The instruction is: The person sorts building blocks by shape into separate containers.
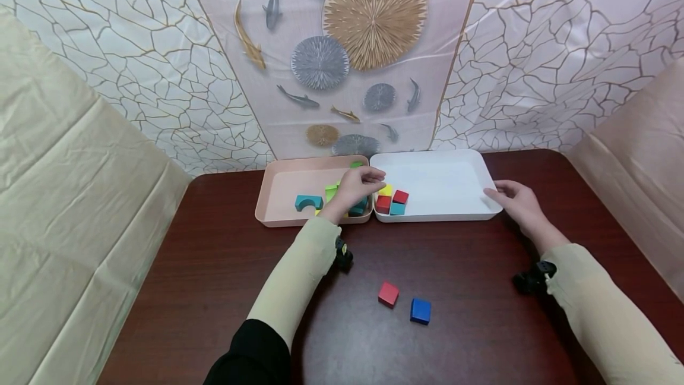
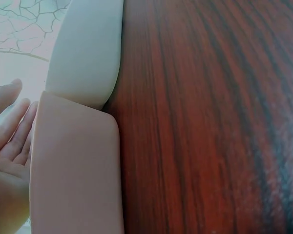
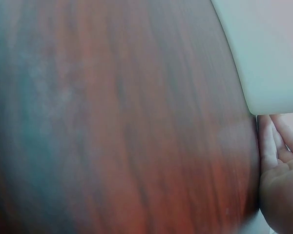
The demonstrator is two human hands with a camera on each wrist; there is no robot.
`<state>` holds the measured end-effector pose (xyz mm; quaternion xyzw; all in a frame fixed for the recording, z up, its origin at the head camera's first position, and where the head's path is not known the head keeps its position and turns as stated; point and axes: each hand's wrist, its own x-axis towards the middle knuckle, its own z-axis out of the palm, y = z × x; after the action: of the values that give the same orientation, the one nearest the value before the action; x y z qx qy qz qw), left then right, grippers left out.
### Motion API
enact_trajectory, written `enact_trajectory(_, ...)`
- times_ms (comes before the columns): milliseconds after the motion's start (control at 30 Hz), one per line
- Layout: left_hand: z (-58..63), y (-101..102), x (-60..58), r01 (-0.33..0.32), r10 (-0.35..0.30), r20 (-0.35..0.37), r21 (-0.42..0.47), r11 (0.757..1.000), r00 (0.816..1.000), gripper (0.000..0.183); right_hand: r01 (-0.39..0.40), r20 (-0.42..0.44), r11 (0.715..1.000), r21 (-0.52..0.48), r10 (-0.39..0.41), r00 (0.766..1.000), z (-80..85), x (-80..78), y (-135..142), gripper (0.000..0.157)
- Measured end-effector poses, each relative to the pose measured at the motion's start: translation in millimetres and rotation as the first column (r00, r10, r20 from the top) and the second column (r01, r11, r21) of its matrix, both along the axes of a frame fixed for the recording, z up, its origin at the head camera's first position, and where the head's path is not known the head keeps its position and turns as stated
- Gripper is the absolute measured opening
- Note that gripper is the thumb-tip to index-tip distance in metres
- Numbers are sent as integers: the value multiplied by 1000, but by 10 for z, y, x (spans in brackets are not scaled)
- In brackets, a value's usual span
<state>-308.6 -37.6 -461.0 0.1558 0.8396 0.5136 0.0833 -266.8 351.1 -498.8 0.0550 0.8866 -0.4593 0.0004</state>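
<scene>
My left hand (image 1: 357,190) reaches over the right end of the pink tray (image 1: 278,180), its fingertips near the white tray's left rim. In the left wrist view its fingers (image 2: 14,134) look fairly straight, with no object among them. Under and around that hand lie a teal arch block (image 1: 309,201), a green block (image 1: 331,191) and other blocks partly hidden. My right hand (image 1: 517,204) holds the right rim of the white tray (image 1: 438,180), thumb over the edge; its fingers (image 3: 267,144) reach to the tray's outer side. Several small red, yellow and teal blocks (image 1: 383,204) sit in the tray's near left corner.
A red cube (image 1: 388,294) and a blue cube (image 1: 420,311) rest on the dark wooden table (image 1: 214,290) in front of the trays. The two trays stand side by side at the table's far edge, before a patterned cloth backdrop (image 1: 374,106). Fabric hangs at both sides.
</scene>
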Motion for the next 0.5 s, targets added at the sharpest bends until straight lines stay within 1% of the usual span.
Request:
enact_trajectory(167, 20, -8, 11, 4, -4, -1, 7, 1000, 1000, 33, 2, 5, 1000, 0, -2, 1000, 0, -5, 2, 70)
enact_trajectory(333, 7, -20, 6, 13, -13, -6, 21, 1000, 1000, 32, 5, 13, 1000, 4, -5, 1000, 2, -4, 6, 71)
enact_trajectory(500, 12, -40, 37, 30, -30, 3, 33, 999, 1000, 32, 5, 12, 1000, 4, -5, 1000, 6, 3, -1, 71)
